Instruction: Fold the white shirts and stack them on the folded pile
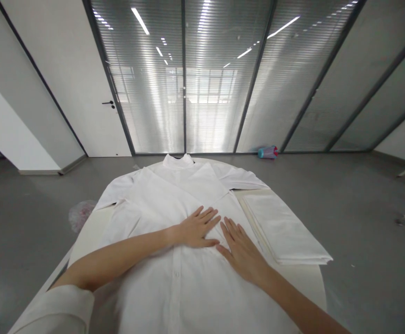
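A white button-up shirt (153, 195) lies spread out front side up, its collar at the far end and its button placket running towards me. My left hand (199, 227) rests flat on the middle of the shirt, fingers stretched out and pointing right. Close beside it, my right hand (240, 250) also lies flat on the fabric, fingers extended towards the far left. Neither hand grips anything. Small wrinkles show in the cloth around both hands. The shirt's near end runs out of the bottom of the view.
Under the shirt is a white table (306, 278) with a rounded far edge. A folded white cloth (282, 227) lies at its right, slightly over the edge. On the floor are a clear plastic bag (80, 215) at left and a blue-and-red object (267, 152) by the glass wall.
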A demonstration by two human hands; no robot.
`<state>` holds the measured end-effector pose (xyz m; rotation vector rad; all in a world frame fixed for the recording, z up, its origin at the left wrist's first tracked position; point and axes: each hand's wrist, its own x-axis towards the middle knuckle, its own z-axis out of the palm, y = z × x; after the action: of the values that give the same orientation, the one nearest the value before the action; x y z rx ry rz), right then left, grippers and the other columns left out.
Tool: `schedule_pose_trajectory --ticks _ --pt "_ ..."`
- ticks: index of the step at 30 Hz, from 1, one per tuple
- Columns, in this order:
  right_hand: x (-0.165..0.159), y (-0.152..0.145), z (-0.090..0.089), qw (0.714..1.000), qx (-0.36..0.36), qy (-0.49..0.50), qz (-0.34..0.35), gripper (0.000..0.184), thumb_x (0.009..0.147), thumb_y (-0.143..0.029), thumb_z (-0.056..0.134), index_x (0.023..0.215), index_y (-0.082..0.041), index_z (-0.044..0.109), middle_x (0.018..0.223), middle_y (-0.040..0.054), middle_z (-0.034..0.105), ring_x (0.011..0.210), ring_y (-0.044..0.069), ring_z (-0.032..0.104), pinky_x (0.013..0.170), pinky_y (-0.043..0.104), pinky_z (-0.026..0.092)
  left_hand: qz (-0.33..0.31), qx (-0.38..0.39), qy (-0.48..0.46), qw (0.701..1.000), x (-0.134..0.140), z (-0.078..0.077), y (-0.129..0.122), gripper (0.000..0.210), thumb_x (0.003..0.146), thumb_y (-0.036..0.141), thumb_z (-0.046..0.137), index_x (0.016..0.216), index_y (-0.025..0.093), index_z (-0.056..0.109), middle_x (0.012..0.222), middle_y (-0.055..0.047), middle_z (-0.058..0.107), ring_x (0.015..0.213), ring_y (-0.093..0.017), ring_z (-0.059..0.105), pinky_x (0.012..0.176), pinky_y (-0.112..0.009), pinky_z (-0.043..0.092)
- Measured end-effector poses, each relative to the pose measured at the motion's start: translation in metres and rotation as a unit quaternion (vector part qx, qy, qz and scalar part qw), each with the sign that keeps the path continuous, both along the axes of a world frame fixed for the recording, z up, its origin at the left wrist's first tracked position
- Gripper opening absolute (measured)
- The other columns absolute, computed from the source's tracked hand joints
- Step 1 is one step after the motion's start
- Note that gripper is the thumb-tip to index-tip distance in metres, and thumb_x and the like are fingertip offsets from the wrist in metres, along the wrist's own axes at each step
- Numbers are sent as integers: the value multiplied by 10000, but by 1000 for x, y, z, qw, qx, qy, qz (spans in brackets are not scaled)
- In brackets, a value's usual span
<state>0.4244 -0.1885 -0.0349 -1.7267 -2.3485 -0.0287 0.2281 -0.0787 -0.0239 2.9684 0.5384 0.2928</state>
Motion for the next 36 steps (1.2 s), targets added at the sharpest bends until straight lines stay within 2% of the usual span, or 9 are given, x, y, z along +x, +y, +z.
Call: schedule_pose_trajectory --ticks 4,10,14,17,21,24,27,32,36 --pt "13 -11 -13 1000 13 -18 -2 746 996 -607 323 1538 -95 346 1604 187 253 1501 300 202 1209 512 229 3 -7 2 1000 -11 0 13 828 929 712 390 1576 218 238 1619 -157 249 1506 -302 211 1214 -509 143" --pt "12 -13 -2 999 -20 -30 -17 762 991 -626 309 1538 -97 346 1604 169 248 1495 287 223 1213 497 241 217 -19 4 976 -55 5 65 717 949 686 378 1552 302 322 1633 -105 234 1511 -371 132 1185 -610 115" --pt "10 -12 -2 999 -16 -27 -28 753 987 -630 319 1542 -121 347 1604 150 257 1486 281 253 1209 488 261 223 -50 27 973 -67 -5 75 700 951 684 368 1554 335 304 1642 -93 206 1511 -382 116 1170 -619 145" --pt "11 -13 -7 999 -1 -21 -30 738 984 -626 344 1544 -145 349 1603 137 272 1482 279 268 1208 484 267 218 -85 -35 972 -63 -7 82 677 895 682 503 1483 353 438 1606 -71 324 1498 -374 190 1175 -607 151" --pt "12 -12 -13 999 9 -16 -27 729 979 -614 376 1548 -160 344 1605 129 276 1483 287 264 1210 491 263 314 -217 -233 895 -58 17 140 489 757 535 760 1156 257 700 1273 -86 657 1160 -304 615 1050 -452 442" --pt "12 -13 -13 999 12 -19 -30 720 980 -608 380 1554 -176 331 1612 112 259 1486 285 256 1213 494 259 394 -239 -295 837 -64 44 209 500 842 420 709 1261 164 612 1179 -136 652 877 -221 696 781 -339 561" --pt "12 -14 -10 999 0 -28 -34 720 984 -610 364 1558 -178 319 1616 99 242 1487 280 253 1213 492 263 448 -273 -333 783 -74 55 262 569 876 327 689 1366 118 488 1017 -110 664 706 -157 669 609 -265 537" --pt "12 -13 -9 999 -9 -24 -39 711 979 -614 370 1558 -205 321 1617 82 240 1488 286 248 1208 503 270 486 -283 -381 734 -81 37 290 534 878 210 667 1363 116 464 876 -40 649 620 -110 604 564 -223 501" --pt "11 -13 -10 999 -17 -19 -45 702 974 -617 377 1548 -215 350 1611 77 264 1480 291 272 1204 502 276 462 -256 -418 739 -86 14 290 487 787 134 683 1261 95 580 852 -47 665 702 -145 629 630 -220 493"
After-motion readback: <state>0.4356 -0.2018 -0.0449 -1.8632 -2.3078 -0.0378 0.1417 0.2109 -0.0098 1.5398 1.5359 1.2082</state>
